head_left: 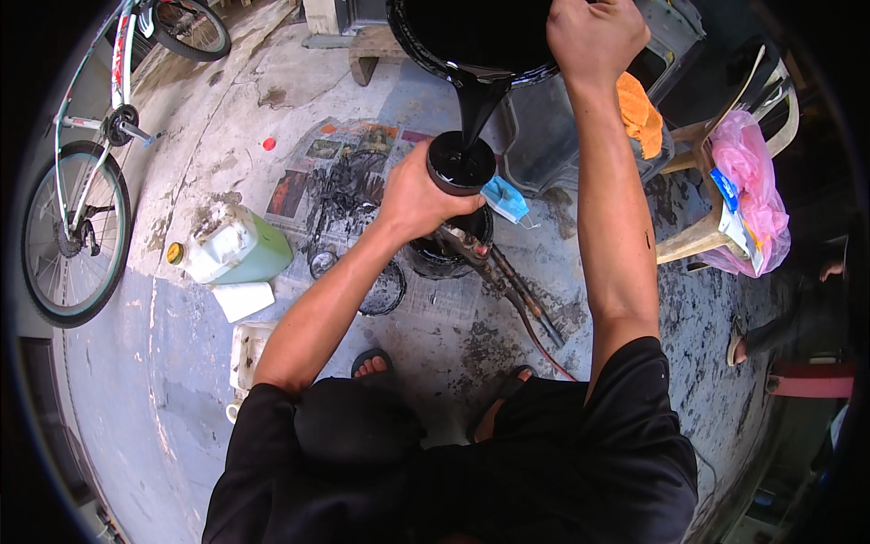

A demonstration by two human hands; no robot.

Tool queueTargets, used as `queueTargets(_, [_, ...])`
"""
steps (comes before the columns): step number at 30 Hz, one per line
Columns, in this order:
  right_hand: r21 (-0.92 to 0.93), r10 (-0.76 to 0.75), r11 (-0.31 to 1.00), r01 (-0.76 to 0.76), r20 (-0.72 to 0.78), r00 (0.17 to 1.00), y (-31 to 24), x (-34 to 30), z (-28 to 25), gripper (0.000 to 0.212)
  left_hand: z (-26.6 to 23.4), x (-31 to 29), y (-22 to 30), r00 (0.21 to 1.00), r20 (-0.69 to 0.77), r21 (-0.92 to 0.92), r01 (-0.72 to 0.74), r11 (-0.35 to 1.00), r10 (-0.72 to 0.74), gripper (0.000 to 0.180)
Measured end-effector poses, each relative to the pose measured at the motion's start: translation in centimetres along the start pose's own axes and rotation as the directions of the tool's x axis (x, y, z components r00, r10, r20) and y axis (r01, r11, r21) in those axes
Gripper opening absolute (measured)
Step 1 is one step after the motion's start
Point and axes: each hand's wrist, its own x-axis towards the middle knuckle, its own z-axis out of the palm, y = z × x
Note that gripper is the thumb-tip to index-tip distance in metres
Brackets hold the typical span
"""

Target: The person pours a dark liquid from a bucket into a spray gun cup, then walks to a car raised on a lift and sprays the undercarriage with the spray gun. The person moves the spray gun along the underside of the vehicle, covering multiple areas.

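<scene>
Over the stained concrete floor [181, 381], my right hand [594, 36] tips a black pan [471, 36], fingers clamped on its rim. Thick black oil [476, 104] streams into a small round black cup [462, 163], which my left hand [421, 195] holds with fingers wrapped around its side. Judgement: pan heavy and sloshing, grip the rim firmly; cup slick with oil, hold low on its wall. Glossy liquid, smeared newspaper [335, 163], a greenish plastic jug [231, 247] nearby.
</scene>
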Motion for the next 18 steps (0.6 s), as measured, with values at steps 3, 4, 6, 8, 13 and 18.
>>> queueTargets(3, [0.006,-0.025,1.000,0.025,-0.012,1.000,-0.20,0.12,-0.08,0.021,0.10,-0.21,-0.09,1.000,-0.007,0.003,0.004,1.000,-0.004,0.075])
queueTargets(4, [0.002,-0.032,0.999,0.032,-0.010,0.999,-0.26,0.15,-0.11,0.020,0.10,-0.28,-0.14,1.000,-0.009,0.000,-0.002,1.000,0.002,0.075])
queueTargets(6, [0.010,-0.012,1.000,0.012,0.000,1.000,-0.35,0.17,-0.13,0.020,0.09,-0.39,-0.22,1.000,-0.018,0.006,-0.010,1.000,0.010,0.076])
queueTargets(8, [0.024,0.037,0.999,-0.037,0.012,0.999,-0.35,0.18,-0.14,0.020,0.12,-0.51,-0.24,1.000,-0.020,-0.002,-0.010,1.000,0.010,0.077])
queueTargets(13, [0.061,-0.075,0.995,0.077,-0.028,0.997,-0.26,0.30,0.29,0.020,0.07,-0.77,-0.01,1.000,-0.008,-0.013,-0.010,1.000,0.010,0.078])
queueTargets(18, [0.055,-0.010,0.998,0.010,0.005,1.000,-0.52,0.16,0.10,0.019,-0.07,-0.81,0.07,1.000,-0.009,-0.010,-0.011,1.000,0.011,0.078])
